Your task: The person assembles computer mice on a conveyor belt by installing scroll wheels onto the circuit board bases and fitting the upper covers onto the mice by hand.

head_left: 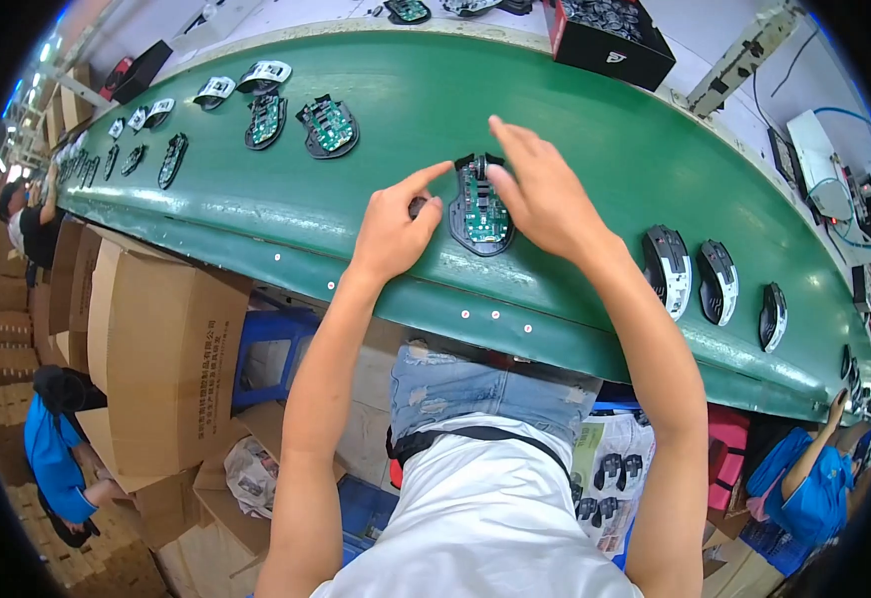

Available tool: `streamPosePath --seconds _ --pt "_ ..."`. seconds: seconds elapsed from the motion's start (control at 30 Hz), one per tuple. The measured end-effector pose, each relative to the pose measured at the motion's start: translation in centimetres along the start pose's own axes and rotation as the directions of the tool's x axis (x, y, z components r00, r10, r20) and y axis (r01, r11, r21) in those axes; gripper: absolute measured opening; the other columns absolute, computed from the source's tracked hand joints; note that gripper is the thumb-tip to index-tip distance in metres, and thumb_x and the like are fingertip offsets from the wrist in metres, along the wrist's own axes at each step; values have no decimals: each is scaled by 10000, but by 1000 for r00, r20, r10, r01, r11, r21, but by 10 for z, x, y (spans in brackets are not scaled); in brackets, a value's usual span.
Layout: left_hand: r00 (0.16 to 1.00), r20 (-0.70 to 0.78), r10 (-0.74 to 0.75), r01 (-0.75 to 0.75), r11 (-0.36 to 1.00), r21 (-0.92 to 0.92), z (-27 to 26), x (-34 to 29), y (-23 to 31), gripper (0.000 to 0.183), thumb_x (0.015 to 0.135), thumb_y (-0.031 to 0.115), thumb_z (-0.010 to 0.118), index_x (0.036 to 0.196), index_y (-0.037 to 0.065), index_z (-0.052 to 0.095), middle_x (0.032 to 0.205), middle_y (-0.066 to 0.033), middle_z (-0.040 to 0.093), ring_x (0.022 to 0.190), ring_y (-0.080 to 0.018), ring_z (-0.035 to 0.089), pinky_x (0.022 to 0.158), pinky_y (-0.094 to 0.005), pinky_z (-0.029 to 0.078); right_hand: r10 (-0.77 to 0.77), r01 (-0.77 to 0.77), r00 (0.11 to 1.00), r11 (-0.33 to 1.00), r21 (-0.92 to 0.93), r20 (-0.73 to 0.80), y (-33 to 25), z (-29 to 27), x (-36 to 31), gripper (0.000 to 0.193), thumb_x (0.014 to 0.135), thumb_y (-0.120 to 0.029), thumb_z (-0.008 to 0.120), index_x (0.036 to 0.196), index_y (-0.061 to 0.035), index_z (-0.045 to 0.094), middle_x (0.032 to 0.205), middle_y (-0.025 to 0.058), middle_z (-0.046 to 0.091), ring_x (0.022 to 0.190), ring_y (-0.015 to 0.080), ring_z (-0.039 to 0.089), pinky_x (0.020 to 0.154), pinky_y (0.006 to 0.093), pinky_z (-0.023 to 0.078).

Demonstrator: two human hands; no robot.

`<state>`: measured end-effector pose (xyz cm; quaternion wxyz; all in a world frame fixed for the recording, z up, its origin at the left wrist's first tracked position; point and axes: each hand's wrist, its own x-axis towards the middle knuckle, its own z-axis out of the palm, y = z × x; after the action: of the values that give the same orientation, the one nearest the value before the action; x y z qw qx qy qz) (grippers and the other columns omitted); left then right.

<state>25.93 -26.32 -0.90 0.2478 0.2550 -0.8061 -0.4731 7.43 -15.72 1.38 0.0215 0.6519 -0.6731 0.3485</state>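
While your left hand [394, 231] pinches a small dark part, your open right hand [540, 194] touches the mouse base [479, 211] on the green belt [376, 214].

1. Open mouse base [480, 211]: black shell, green circuit board exposed, lying flat on green conveyor belt [406, 110], near its front edge.
2. Small dark part [417, 207]: just left of the base.

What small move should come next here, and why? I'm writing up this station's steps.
Probably bring the small dark part pinched in the left hand across onto the open mouse base. Its green circuit board is still uncovered, the right hand steadies its edge, and closed mice lie further right on the belt.
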Motion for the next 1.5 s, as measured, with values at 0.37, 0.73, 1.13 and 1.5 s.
streamPosePath --seconds 0.37,0.73,1.13,1.5 --pt "967 2 255 -238 902 359 24 -2 17 495 823 67 554 1308 146 612 809 -179 666 703 -367 632 635 -453 496 651 -487 756 491 722 67 -45 -172 -292 374 855 -310 660 853 63 685 820 179 680 808 289 658 814 399 518" --pt "997 -64 44 -32 984 175 -8 -46 0 260 986 60 482 1176 10 653 701 73 385 616 -28 319 540 -229 218 939 -902 -328 -344 -259 -106 7 -86 -682 757 648 -222 810 1333 -27 553 1211 264 627 1166 382 594 994 450 479" --pt "999 -29 -18 18 1000 -1 2 -44 -12 239 995 101 494 1143 -19 639 710 63 398 597 -17 315 518 -207 207 984 -879 -84 -147 -454 -157 0 -8 -650 779 640 -240 835 1344 -82 541 1400 241 393 1224 415 505 1001 450 476" --pt "999 24 -25 26 999 -32 -1 -40 -3 215 980 70 499 1109 -12 649 731 65 427 629 -16 343 548 -205 231 938 -996 -90 -82 40 -333 -11 -17 -635 659 705 -288 851 1234 -3 581 1194 153 555 1126 284 573 928 394 493"
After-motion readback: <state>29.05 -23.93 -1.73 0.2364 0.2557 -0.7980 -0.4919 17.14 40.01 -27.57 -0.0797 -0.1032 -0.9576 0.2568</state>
